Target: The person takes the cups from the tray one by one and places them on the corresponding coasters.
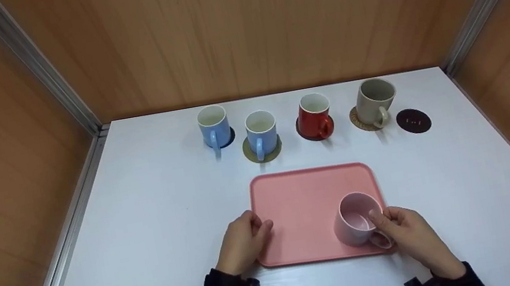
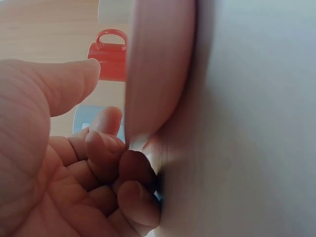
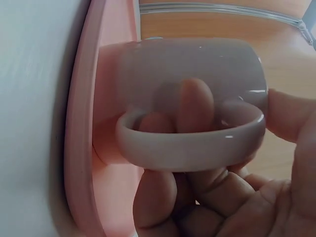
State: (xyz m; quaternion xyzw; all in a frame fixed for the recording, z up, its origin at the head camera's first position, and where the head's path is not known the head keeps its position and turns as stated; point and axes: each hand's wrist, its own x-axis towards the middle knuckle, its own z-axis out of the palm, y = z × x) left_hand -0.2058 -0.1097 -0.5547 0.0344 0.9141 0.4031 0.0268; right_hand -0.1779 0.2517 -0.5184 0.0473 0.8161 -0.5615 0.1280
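Observation:
A pale pink mug point(image 1: 351, 228) stands upright in the near right corner of a pink tray point(image 1: 290, 194). My right hand point(image 1: 412, 233) holds it by the handle point(image 3: 192, 148), with fingers passed through the loop and the thumb up at the rim. At the tray's left side is my left hand point(image 1: 241, 242). Its loosely bent fingers point(image 2: 136, 168) are right at the tray's edge, low by the table, while the thumb point(image 2: 74, 84) stays apart above.
Along the back stand two light blue mugs point(image 1: 215, 131) point(image 1: 262, 134), a red mug point(image 1: 314, 117) and a grey-beige mug point(image 1: 373, 101), each on a round coaster. A dark coaster point(image 1: 414, 121) lies bare at the right. Wood panels point(image 1: 234, 26) wall in the white table point(image 1: 151, 208).

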